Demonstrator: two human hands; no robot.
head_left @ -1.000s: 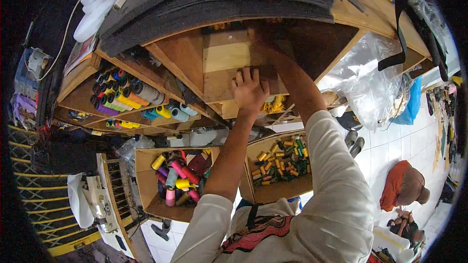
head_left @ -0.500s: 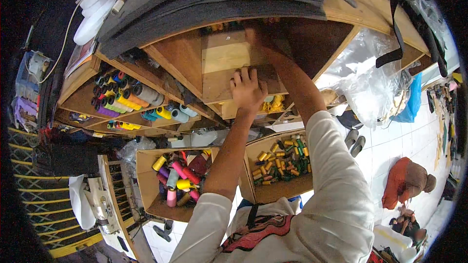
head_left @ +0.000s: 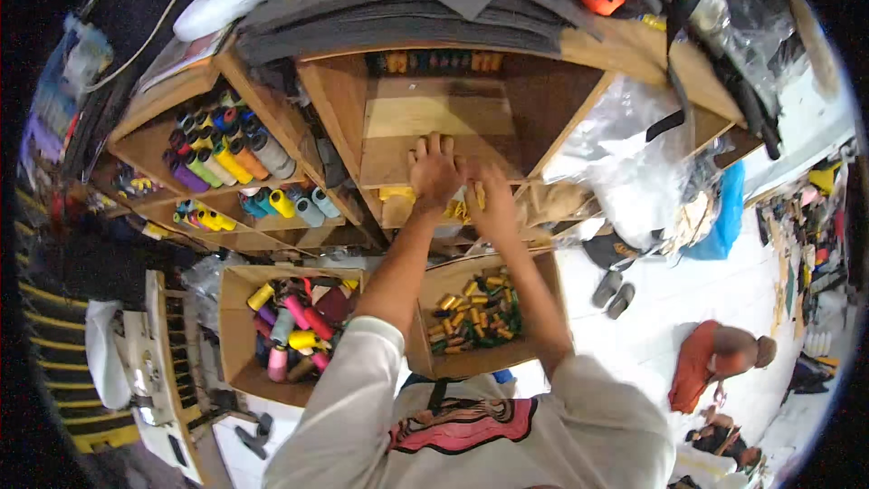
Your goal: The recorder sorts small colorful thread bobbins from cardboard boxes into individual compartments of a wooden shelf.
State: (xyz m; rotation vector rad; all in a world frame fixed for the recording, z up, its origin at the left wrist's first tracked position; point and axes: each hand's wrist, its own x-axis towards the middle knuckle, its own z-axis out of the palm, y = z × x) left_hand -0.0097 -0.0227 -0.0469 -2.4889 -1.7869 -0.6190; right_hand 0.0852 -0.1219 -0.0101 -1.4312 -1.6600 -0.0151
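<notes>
My left hand (head_left: 435, 168) rests on the front of a wooden shelf board (head_left: 434, 118), its fingers spread on the wood. Close beside it, my right hand (head_left: 490, 204) is blurred by motion, low in front of the shelf edge. Something yellow shows by its fingers, but whether it is held I cannot tell. Small thread spools (head_left: 442, 62), gold and dark, stand in a row at the back of the compartment. Below my forearms, a cardboard box (head_left: 422, 335) holds many small gold and green spools (head_left: 475, 312).
Another cardboard box (head_left: 237, 335) at left contains larger coloured thread cones (head_left: 299, 317). More cones (head_left: 231, 149) fill the left shelves. Grey sheets (head_left: 407, 14) lie on top. Clear plastic (head_left: 615, 140) hangs at right. A person (head_left: 720, 358) sits on the floor at right.
My right hand has come out of the compartment, down and toward me, beside my left hand. The left stays on the board. The view has shifted, showing the back row of spools more fully.
</notes>
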